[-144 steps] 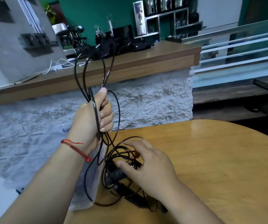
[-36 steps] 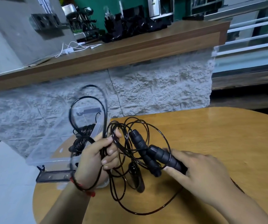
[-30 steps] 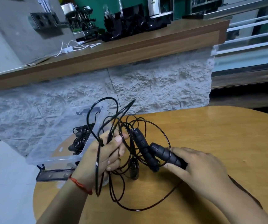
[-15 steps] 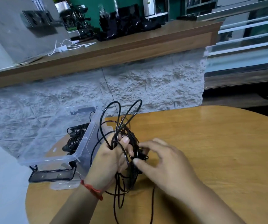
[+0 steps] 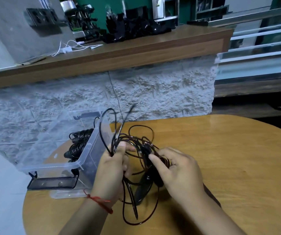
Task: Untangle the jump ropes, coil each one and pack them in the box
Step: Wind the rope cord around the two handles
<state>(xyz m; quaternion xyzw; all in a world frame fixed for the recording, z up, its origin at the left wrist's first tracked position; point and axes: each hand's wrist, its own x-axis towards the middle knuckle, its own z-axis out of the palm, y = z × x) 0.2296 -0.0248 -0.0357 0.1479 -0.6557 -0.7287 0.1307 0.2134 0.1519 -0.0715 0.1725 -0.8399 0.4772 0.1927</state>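
Beside the box (image 5: 60, 165) at nine o'clock, the left hand (image 5: 112, 168) grips the loops of the jump rope (image 5: 131, 137), and the right hand (image 5: 178, 170) has drawn the handles (image 5: 144, 187) in and pinches them, so the coil looks nearly packable.

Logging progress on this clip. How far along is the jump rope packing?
Done: coiled ropes lie in the clear box. In hand: the left hand grips several loops of a tangled rope above the table, and the right hand holds the middle of the tangle. Left: that rope is neither untangled nor coiled, and it is not in the box.
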